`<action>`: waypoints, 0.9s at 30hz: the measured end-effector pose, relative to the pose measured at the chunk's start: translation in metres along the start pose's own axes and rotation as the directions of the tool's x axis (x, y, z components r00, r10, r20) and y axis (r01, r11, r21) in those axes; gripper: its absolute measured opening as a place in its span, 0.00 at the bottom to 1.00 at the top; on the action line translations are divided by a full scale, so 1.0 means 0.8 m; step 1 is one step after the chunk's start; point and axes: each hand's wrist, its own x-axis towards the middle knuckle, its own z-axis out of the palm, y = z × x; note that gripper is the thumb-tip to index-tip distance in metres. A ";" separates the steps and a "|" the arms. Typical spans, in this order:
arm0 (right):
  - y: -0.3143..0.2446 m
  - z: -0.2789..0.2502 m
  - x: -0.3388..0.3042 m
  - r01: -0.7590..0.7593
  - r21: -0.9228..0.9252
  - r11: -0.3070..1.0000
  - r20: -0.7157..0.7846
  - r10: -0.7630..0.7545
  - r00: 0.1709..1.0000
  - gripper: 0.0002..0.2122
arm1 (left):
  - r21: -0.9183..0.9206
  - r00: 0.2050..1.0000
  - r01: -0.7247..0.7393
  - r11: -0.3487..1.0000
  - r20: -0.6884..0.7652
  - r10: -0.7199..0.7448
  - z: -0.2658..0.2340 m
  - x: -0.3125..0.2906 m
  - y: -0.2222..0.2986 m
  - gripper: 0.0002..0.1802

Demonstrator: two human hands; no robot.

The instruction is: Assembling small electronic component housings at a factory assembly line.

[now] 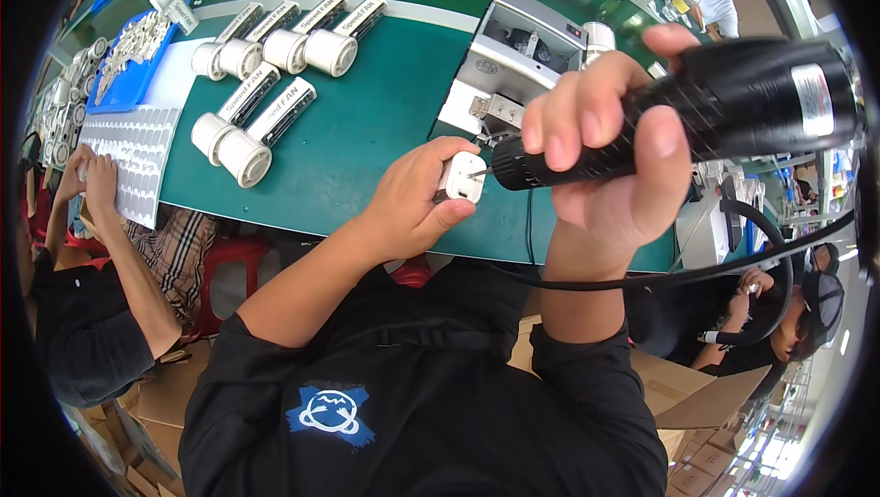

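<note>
Held in my left hand [408, 194] is a white handheld fan [465, 183], its rounded end face turned toward the right; the rest of it is hidden by the fingers. My right hand [616, 144] is wrapped round a thick black electric screwdriver [733, 98], tilted nearly level. The thin bit reaches the fan's end face, at a hole or screw too small to make out. Just behind the bit stands a grey screw feeder [527, 43]. Several white fans [332, 49] lie at the far left of the green table [376, 103], some in a row.
A blue tray [137, 98] of small pale parts and a patterned grey sheet [137, 126] are at the left, by a co-worker's hands [99, 181]. The screwdriver's black cable [678, 281] loops right. Other people sit right and far right.
</note>
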 end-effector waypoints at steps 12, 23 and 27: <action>-0.002 -0.001 -0.001 -0.025 -0.035 0.999 0.039 0.026 0.999 0.22 | -0.097 0.998 -0.003 0.995 0.065 0.010 0.005 0.000 -0.007 0.29; 0.070 -0.054 0.000 -0.141 -0.199 0.970 -0.268 0.084 0.960 0.16 | -0.186 0.990 0.136 0.973 0.003 -0.138 0.000 -0.008 0.000 0.33; 0.074 -0.054 -0.012 -0.171 -0.235 0.957 -0.273 0.104 0.956 0.16 | -0.188 0.989 0.145 0.971 0.010 -0.146 -0.004 -0.007 -0.001 0.33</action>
